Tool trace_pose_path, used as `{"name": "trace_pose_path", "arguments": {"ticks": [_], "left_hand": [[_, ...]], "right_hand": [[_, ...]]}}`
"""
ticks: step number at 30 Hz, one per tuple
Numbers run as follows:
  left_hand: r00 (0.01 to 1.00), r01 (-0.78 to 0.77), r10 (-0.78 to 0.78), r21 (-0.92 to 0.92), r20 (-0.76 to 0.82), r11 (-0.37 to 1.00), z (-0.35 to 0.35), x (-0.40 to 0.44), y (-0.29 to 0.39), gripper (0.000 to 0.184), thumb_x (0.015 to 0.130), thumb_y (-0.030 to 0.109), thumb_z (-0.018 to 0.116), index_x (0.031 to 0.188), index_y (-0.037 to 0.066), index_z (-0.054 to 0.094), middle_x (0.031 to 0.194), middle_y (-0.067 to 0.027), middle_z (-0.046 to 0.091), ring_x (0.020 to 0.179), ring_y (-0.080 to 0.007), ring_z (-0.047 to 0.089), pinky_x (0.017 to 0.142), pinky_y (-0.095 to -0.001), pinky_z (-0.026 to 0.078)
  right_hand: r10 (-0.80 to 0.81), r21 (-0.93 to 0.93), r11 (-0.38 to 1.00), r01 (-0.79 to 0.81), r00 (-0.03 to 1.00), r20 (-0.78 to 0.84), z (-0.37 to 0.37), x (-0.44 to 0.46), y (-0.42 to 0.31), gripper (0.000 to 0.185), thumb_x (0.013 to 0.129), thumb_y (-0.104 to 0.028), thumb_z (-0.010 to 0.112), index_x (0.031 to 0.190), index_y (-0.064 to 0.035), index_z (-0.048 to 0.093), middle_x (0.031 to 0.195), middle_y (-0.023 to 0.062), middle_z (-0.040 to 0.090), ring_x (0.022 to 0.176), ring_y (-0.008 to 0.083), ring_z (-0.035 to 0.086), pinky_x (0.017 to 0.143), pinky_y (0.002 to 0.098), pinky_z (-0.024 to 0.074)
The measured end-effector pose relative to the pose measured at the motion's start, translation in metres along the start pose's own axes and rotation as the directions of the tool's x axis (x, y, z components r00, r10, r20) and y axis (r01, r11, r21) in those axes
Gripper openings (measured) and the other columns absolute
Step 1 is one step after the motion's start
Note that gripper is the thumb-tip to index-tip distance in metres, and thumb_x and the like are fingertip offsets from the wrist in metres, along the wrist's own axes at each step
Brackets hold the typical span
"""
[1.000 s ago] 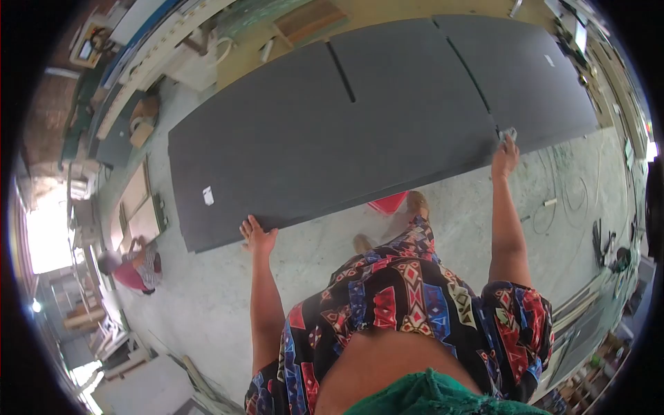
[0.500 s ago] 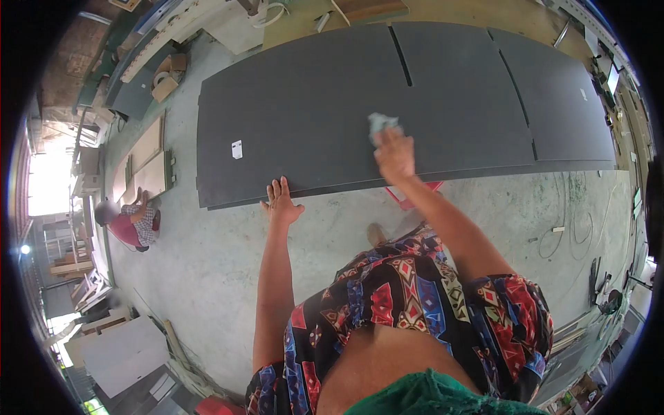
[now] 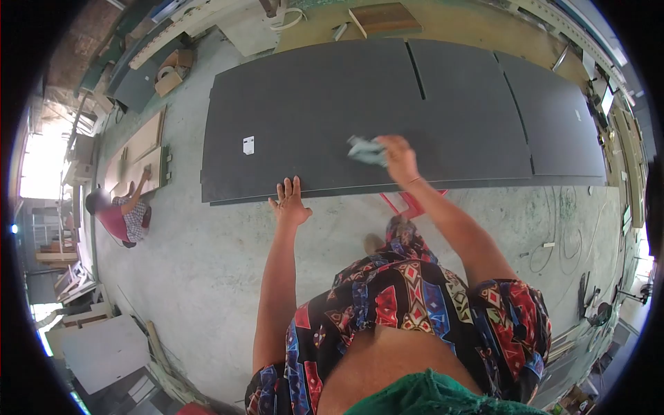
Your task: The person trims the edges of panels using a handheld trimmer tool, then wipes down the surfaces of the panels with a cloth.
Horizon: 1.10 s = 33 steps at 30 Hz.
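A long dark grey panel (image 3: 311, 104) lies flat in front of me, with slots cut into its far and right parts. My right hand (image 3: 400, 160) grips a pale green cloth (image 3: 366, 151) over the middle of the panel; the cloth is blurred by motion. On the panel's near edge rests my left hand (image 3: 289, 202), fingers spread and holding nothing. A small white label (image 3: 249, 144) is stuck on the panel, left of both hands. Another panel edge shows just beneath the top one.
Under the near edge stands a red support (image 3: 408, 204). At the left, another person (image 3: 121, 214) crouches by light wooden boards (image 3: 142, 149). A cable (image 3: 570, 235) lies on the floor at right. Beyond the panel is a brown board (image 3: 386, 19).
My right hand has swung the cloth left and nearer to me across the panel. My left hand stays at the edge. The crouching person has reached an arm over the boards.
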State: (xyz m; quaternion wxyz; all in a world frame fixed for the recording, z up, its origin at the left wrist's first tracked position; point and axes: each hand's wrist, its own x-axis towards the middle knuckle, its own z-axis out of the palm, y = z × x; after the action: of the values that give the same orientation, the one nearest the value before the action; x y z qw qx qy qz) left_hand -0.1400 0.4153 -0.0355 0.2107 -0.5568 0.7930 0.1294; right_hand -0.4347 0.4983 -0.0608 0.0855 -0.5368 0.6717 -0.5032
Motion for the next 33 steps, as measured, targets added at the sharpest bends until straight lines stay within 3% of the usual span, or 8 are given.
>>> {"name": "trace_pose_path", "arguments": {"ticks": [10,20,22,24,26,27,29,33], "left_hand": [[1.000,-0.005,0.005,-0.027,0.009,1.000,-0.001,-0.012,-0.003,0.108,0.067,0.026,0.077,0.150,0.021,0.009,0.156,-0.0086,0.009,0.143,-0.0323,0.012,0.110,-0.0594,0.019],[0.966,-0.241,0.183,-0.382,-0.182,0.892,0.006,-0.007,-0.027,0.103,0.069,0.019,0.074,0.150,0.017,0.010,0.154,-0.0157,0.016,0.140,-0.0378,0.018,0.109,-0.0558,0.023],[0.913,-0.380,0.216,-0.532,-0.345,0.757,0.018,0.000,-0.041,0.101,0.071,0.015,0.073,0.150,0.018,0.009,0.153,-0.0177,0.018,0.138,-0.0393,0.022,0.108,-0.0559,0.023],[0.936,-0.270,-0.122,-0.897,-0.330,0.350,0.021,0.010,-0.053,0.095,0.074,0.006,0.068,0.149,0.013,0.011,0.151,-0.0196,0.021,0.137,-0.0383,0.027,0.109,-0.0492,0.026],[0.906,-0.263,-0.216,-0.883,-0.365,0.389,0.001,0.012,-0.058,0.091,0.075,0.007,0.066,0.149,0.009,0.012,0.151,-0.0187,0.021,0.137,-0.0375,0.026,0.110,-0.0458,0.024],[0.861,-0.262,-0.302,-0.865,-0.410,0.428,-0.008,0.013,-0.063,0.088,0.076,0.007,0.064,0.148,0.005,0.013,0.151,-0.0179,0.021,0.138,-0.0368,0.025,0.112,-0.0425,0.022],[0.849,-0.200,-0.285,-0.770,-0.444,0.606,-0.015,0.015,-0.076,0.087,0.077,0.009,0.065,0.148,0.005,0.013,0.151,-0.0179,0.022,0.138,-0.0362,0.024,0.111,-0.0426,0.023],[0.842,0.083,-0.361,-0.565,-0.400,0.821,-0.006,0.027,-0.106,0.089,0.077,0.015,0.067,0.148,0.007,0.015,0.150,-0.0194,0.024,0.139,-0.0350,0.019,0.110,-0.0432,0.025]], "right_hand": [[0.514,-0.748,0.600,-0.283,0.853,0.089,-0.051,0.029,0.078,0.059,0.091,-0.043,0.049,0.143,-0.0199,0.032,0.150,0.0131,0.024,0.139,0.0337,0.021,0.108,0.0566,0.0191],[0.424,-0.771,0.619,-0.151,0.890,0.166,0.071,0.104,0.056,0.060,0.093,-0.045,0.040,0.143,-0.0123,0.032,0.152,0.0121,0.022,0.141,0.0309,0.018,0.110,0.0540,0.0137],[0.325,-0.663,0.749,0.016,0.862,0.389,0.099,0.093,0.011,0.062,0.091,-0.043,0.042,0.142,-0.0088,0.033,0.149,0.0142,0.028,0.139,0.0322,0.021,0.110,0.0528,0.0158],[0.051,-0.451,0.850,0.273,0.809,0.586,0.140,0.055,-0.032,0.056,0.086,-0.029,0.049,0.136,-0.0054,0.039,0.145,0.0181,0.033,0.136,0.0339,0.029,0.107,0.0541,0.0238],[-0.224,-0.006,0.926,0.378,0.562,0.796,0.153,0.031,-0.081,0.047,0.073,-0.008,0.055,0.120,-0.0066,0.054,0.126,0.0143,0.051,0.114,0.0308,0.050,0.095,0.0433,0.0404],[-0.508,0.198,0.854,0.480,0.689,0.517,0.193,-0.021,-0.072,0.038,0.068,-0.002,0.055,0.103,-0.0109,0.063,0.106,0.0110,0.060,0.101,0.0289,0.057,0.089,0.0385,0.0451],[-0.645,0.484,0.749,0.452,0.332,0.688,0.196,-0.033,-0.095,0.033,0.067,0.000,0.055,0.095,-0.0125,0.067,0.095,0.0093,0.063,0.095,0.0295,0.060,0.088,0.0383,0.0475],[-0.607,0.524,0.794,0.307,0.424,0.672,0.172,-0.007,-0.102,0.030,0.069,-0.001,0.055,0.094,-0.0107,0.067,0.098,0.0092,0.064,0.095,0.0306,0.060,0.086,0.0387,0.0492]]}}
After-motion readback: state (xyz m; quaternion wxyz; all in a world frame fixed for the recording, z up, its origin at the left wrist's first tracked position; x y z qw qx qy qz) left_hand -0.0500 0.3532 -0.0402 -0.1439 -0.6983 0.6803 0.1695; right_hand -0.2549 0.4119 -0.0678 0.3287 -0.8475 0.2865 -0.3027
